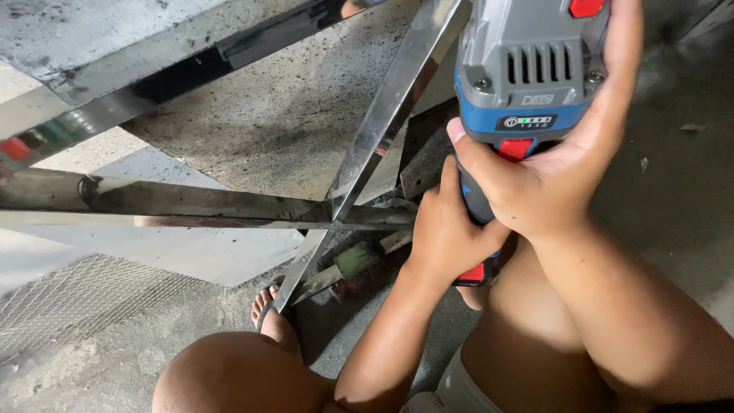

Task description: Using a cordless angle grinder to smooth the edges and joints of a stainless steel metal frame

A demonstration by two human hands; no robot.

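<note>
Head view, tools: one blue-grey cordless power tool [527, 84], its top cut off by the frame edge.
Right hand [558, 176]: fingers wrapped around its battery end.
Left hand [447, 229]: fingers closed on its lower grip.
Beyond fingertips: three crossing polished steel bars [382, 122].
Below: one sandalled foot [271, 317], wire mesh [69, 298].
Hidden: the tool's working end.

So there's shiny steel bars [229, 210] crossing each other over a speckled concrete floor [283, 115], with a sheet of wire mesh [69, 294] lying lower left. A foot in a sandal [269, 315] pokes out underneath, and there's a greenish handle thing [353, 260], maybe a brush.
</note>
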